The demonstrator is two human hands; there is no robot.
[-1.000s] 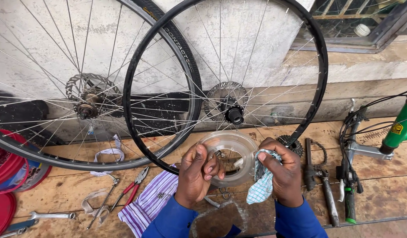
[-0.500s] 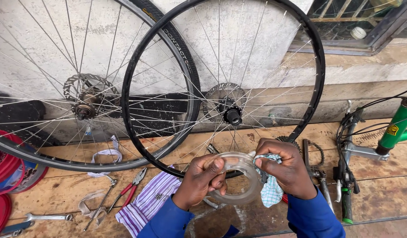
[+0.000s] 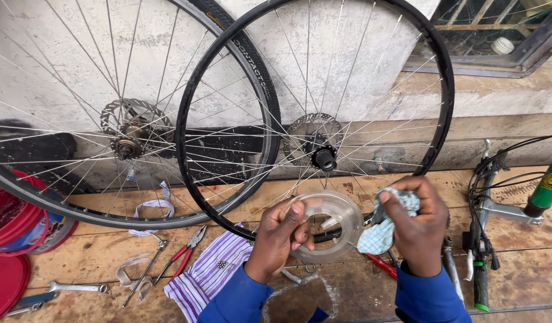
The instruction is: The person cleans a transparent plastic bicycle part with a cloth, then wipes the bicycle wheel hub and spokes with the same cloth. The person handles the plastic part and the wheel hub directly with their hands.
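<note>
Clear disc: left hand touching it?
Touching. The head view shows the left hand gripping the clear disc at its left edge, thumb over the rim. The right hand holds a checked rag.

From my view I see two bare hands low in the frame, the left hand [image 3: 280,236] left of centre and the right hand [image 3: 416,224] right of centre. No gloves, rings or watch show on either. Each wrist runs into a long bright blue sleeve of smooth cloth, plain and unmarked, with soft folds near the cuffs, leaving at the bottom edge of the frame.
</note>
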